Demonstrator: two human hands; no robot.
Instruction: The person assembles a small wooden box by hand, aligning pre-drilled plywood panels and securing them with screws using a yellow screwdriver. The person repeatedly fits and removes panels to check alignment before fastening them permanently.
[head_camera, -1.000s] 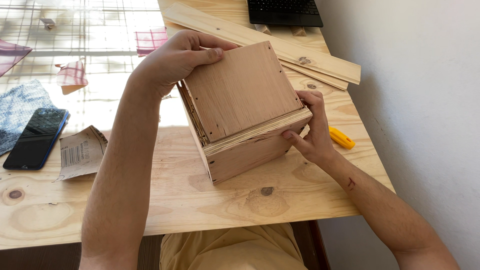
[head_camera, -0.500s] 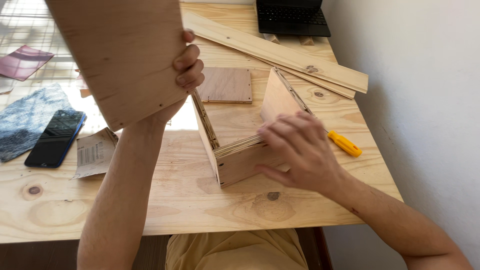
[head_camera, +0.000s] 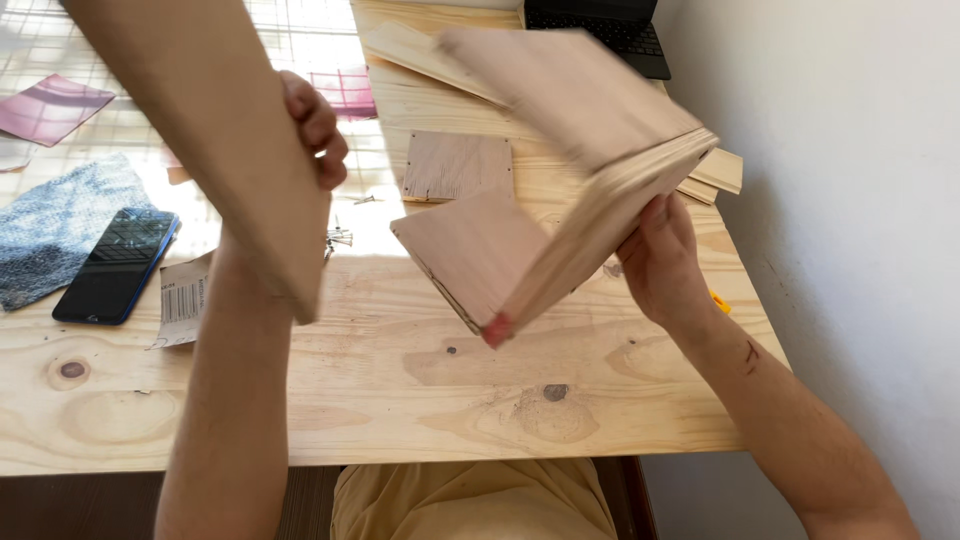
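While hands grip plywood panel (head_camera: 215, 140) and box shell (head_camera: 560, 190), phone (head_camera: 118, 264), nails (head_camera: 338, 238) beside.

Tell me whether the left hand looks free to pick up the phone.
Probably not: the left hand is gripping a plywood panel raised above the table. The phone itself lies uncovered beside it.

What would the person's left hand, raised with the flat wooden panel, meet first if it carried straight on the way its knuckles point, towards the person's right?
Probably the partly assembled wooden box held up by the right hand. The left hand with its panel faces it across open air, though depth is hard to judge.
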